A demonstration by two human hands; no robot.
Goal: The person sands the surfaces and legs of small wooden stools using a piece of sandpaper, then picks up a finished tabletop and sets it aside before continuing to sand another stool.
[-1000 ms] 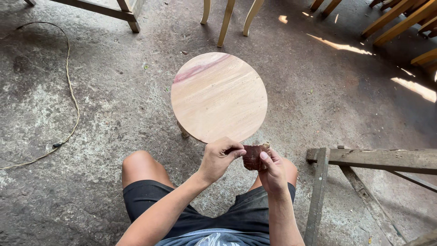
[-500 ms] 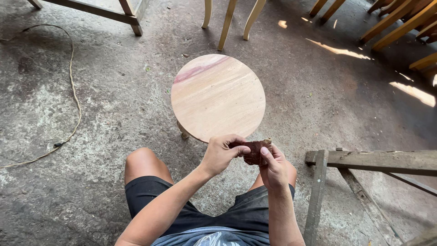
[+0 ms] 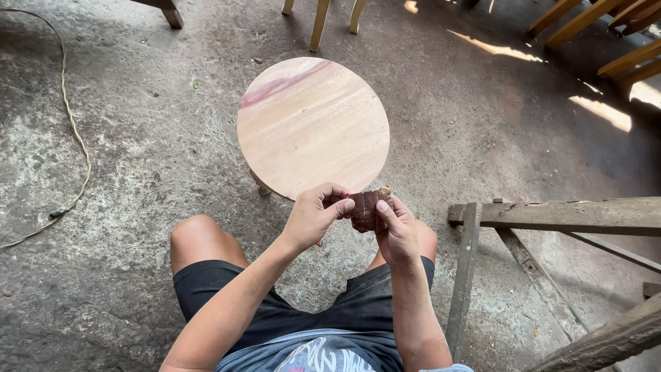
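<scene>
Both hands pinch a folded piece of reddish-brown sandpaper above the near edge of a round wooden stool seat.

The left hand (image 3: pixel 313 217) grips the sandpaper (image 3: pixel 365 210) with thumb and curled fingers at its left edge; the right hand (image 3: pixel 398 231) pinches its right edge, thumb on the face. The sandpaper is held between the two hands, just in front of the stool seat (image 3: pixel 313 124), whose pale top carries a pink streak. The seat stands on a concrete floor (image 3: pixel 124 158). A cord (image 3: pixel 74 138) lies to the left; a weathered wooden frame (image 3: pixel 551 213) stands to the right. No containers are visible.
</scene>
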